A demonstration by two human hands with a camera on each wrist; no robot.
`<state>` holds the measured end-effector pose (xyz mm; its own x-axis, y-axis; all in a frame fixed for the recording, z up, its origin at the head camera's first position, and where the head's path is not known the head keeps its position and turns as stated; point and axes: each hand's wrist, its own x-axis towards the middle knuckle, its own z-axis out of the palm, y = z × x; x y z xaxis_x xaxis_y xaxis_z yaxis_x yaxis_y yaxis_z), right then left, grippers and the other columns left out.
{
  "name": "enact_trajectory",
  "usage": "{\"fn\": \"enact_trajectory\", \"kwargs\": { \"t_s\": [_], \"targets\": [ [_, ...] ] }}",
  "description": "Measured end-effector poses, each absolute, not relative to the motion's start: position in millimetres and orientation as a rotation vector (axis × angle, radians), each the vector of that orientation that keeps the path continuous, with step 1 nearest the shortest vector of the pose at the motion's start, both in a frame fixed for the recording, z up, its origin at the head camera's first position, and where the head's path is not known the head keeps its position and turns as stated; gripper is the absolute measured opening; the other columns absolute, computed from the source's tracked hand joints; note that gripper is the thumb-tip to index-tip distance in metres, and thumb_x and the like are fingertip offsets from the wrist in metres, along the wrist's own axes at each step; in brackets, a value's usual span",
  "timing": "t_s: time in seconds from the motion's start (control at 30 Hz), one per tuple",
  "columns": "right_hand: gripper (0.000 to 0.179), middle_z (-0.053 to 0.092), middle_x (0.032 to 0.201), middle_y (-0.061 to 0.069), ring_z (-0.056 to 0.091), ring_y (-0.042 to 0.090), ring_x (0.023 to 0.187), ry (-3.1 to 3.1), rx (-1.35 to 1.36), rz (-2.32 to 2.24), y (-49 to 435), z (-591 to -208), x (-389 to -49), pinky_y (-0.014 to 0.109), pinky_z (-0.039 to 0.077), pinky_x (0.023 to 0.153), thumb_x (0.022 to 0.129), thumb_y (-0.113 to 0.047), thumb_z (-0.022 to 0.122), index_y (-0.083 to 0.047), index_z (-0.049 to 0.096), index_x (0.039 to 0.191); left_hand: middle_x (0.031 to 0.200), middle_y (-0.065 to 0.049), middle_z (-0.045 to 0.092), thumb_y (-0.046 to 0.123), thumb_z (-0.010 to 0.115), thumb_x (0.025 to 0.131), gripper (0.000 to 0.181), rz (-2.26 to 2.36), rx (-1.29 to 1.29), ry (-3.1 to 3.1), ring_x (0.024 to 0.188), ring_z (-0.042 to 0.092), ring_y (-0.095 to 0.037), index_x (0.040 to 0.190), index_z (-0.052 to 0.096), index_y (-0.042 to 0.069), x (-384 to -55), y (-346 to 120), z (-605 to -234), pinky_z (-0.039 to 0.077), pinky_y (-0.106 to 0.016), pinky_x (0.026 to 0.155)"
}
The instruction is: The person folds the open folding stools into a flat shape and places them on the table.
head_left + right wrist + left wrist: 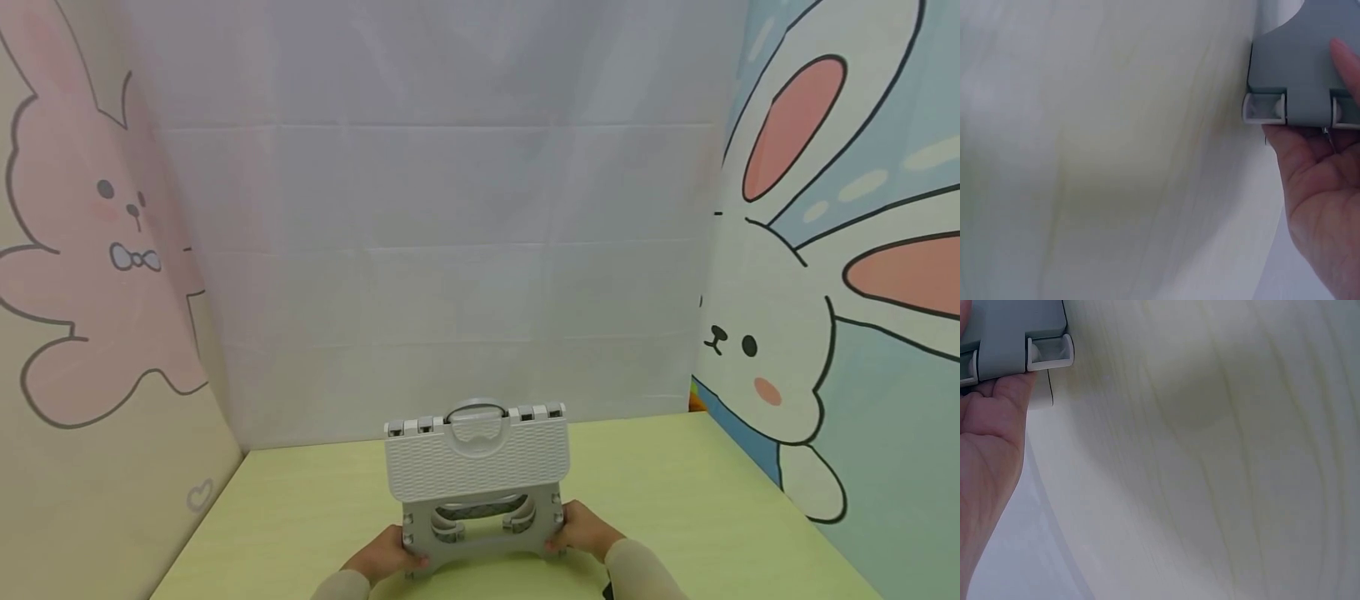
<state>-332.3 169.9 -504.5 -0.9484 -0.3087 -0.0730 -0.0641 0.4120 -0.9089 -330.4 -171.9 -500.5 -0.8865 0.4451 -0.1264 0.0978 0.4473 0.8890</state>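
A light grey plastic folding step stool [480, 471] stands near the front middle of the table, its woven-pattern top panel tilted toward me and a carrying handle [477, 404] along the upper edge. My left hand [380, 553] grips the left edge of its lower leg panel. On the opposite edge, my right hand [589, 530] holds the same panel at a similar height. In the left wrist view, fingers curl under a hinged corner [1007, 353] of the stool. The right wrist view has the thumb on the panel face and fingers behind the hinge [1309, 107].
The pale yellow wood-grain table [675, 483] spreads around the stool. A white curtain [465, 250] hangs behind it. Rabbit-printed panels stand at the left [90, 350] and right [885, 433]. A small dark object [607, 591] shows beneath the right sleeve.
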Motion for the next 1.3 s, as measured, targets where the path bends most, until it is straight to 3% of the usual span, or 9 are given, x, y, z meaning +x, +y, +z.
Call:
{"fn": "enact_trajectory", "kwargs": {
  "t_s": [0.63, 1.3],
  "targets": [
    [0.031, 0.07, 0.094, 0.02, 0.066, 0.026, 0.086, 2.465, -0.338, -1.53, 168.1, -500.2, -331.0, 0.043, 0.054, 0.079, 0.062, 0.01, 0.069, 0.014, 0.067, 0.093, 0.105, -0.029, 0.066, -0.003, 0.071, 0.078, 0.035, 1.435, 0.436, 2.385, 0.098, 0.064, -0.038, 0.107, 0.061, -0.02, -333.5, -173.0, -505.2, 0.049, -0.051, 0.088],
    [0.031, 0.07, 0.093, 0.019, 0.065, 0.024, 0.085, 2.436, -0.361, -1.543, 169.3, -502.2, -332.1, 0.042, 0.053, 0.079, 0.063, 0.01, 0.068, 0.016, 0.065, 0.094, 0.107, -0.031, 0.064, -0.004, 0.071, 0.08, 0.036, 1.43, 0.427, 2.364, 0.101, 0.063, -0.042, 0.11, 0.059, -0.02, -332.1, -171.4, -501.3, 0.049, -0.051, 0.089]
  ]
}}
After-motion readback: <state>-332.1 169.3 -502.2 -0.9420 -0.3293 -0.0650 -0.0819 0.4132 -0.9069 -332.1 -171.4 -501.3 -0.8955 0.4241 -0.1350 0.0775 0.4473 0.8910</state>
